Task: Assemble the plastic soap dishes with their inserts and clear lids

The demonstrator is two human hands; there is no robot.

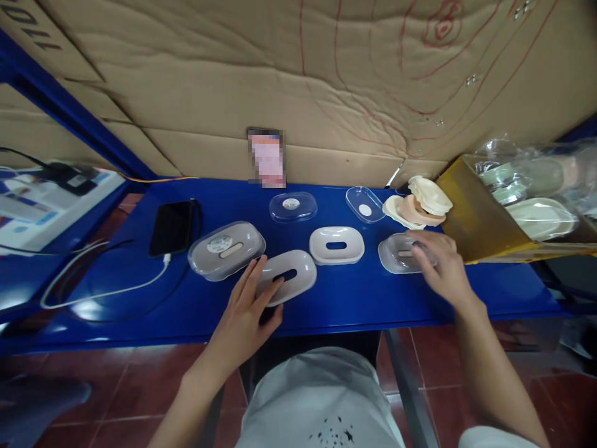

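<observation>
My left hand point(249, 311) lies over the near edge of a white oval soap dish point(298, 280) with a slot in its middle. Its fingers are spread, the index finger reaching to the slot and the thumb by the near rim. My right hand point(443, 264) has curled fingers around a soap dish with a clear lid point(395, 255); the far fingertips are blurred. Between the hands sits a second white soap dish point(317, 246), uncovered. Left of it, a larger lidded soap dish point(242, 239) carries a round sticker.
Two clear lids point(303, 214) point(361, 196) with stickers lie at the back. Cream and peach dish parts point(420, 208) are stacked beside a cardboard box point(461, 205) of bagged pieces. A phone point(268, 162) leans on the cardboard wall; a black phone point(171, 229) with a cable lies left.
</observation>
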